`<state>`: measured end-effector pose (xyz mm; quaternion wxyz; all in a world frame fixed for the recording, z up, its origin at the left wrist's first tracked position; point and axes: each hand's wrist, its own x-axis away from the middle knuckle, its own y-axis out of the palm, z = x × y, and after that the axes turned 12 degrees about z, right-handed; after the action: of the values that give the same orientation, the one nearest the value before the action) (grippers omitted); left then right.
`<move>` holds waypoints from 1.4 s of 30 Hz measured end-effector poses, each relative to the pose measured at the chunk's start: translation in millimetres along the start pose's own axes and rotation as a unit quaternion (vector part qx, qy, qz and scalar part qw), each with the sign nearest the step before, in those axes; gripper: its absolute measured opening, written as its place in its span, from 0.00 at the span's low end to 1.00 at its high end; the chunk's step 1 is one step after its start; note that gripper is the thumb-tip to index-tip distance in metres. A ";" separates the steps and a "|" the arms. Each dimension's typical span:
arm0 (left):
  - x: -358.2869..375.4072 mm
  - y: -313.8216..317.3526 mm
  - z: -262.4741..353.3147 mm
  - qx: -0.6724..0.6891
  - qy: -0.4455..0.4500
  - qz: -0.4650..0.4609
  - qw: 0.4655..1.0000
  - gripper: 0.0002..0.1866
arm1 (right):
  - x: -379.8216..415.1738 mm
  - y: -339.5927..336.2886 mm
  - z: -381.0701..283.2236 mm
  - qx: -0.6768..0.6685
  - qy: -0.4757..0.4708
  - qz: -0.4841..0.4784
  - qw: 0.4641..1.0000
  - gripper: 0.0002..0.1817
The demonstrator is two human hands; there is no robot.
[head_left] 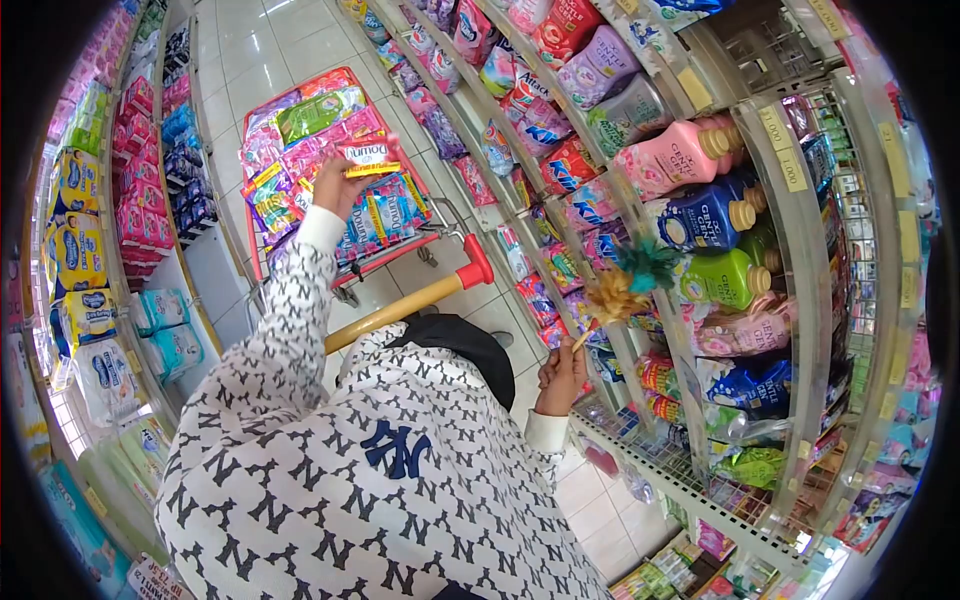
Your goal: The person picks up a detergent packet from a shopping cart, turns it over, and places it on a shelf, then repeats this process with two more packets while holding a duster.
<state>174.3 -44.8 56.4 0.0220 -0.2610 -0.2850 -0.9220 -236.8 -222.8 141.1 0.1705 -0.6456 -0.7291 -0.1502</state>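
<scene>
My left hand (338, 185) is closed on a Downy sachet pack (366, 155), white with a yellow strip, held above a loaded shopping cart (476, 264). Beneath it lie pink, purple and blue packs, among them blue Downy packs (390, 218) and a green pouch (312, 115). At the right, my right hand (562, 378) grips the thin stick of a feather duster (615, 295). Its tan and green feathers are up against the shelf, in front of the Gentle Gen bottles (722, 280).
A tall shelf on the right carries detergent pouches (565, 165) and bottles, with price tags (783, 150) along its edges. Diaper packs (75, 250) and pink packs (140, 190) fill the left shelf. The cart's yellow handle (400, 308) crosses before my body. Tiled floor (235, 45) runs ahead.
</scene>
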 end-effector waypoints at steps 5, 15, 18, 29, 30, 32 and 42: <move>80.9 15.7 -16.9 0.220 -0.143 -0.090 0.961 0.12 | 17.5 21.3 -21.6 0.022 -0.045 -0.061 0.997 0.14; 183.5 84.7 -16.8 0.335 -0.379 -0.268 0.820 0.33 | 40.5 58.1 -45.3 0.120 -0.189 -0.209 0.952 0.17; 196.2 90.5 -9.0 0.336 -0.381 -0.355 0.785 0.39 | 35.5 56.2 -37.4 0.294 -0.339 -0.247 0.859 0.13; 195.0 90.5 -29.0 0.171 -0.364 -0.257 0.879 0.57 | 25.2 27.0 -30.4 0.305 -0.316 -0.156 0.885 0.12; 193.9 91.1 -34.5 0.244 -0.381 -0.327 0.830 0.56 | 39.7 35.8 -35.3 0.301 -0.330 -0.191 0.874 0.12; 196.9 90.7 -43.6 0.246 -0.374 -0.321 0.835 0.56 | 29.0 33.1 -23.1 0.307 -0.324 -0.145 0.883 0.12; 210.8 95.8 -35.9 0.159 -0.283 -0.302 0.896 0.52 | 34.4 37.1 -21.1 0.332 -0.339 -0.176 0.862 0.12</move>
<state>-6.3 -121.3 184.6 -0.2980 -0.4053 -0.4868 -0.7141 -202.6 -197.0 175.2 0.0874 -0.4224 -0.8503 0.3015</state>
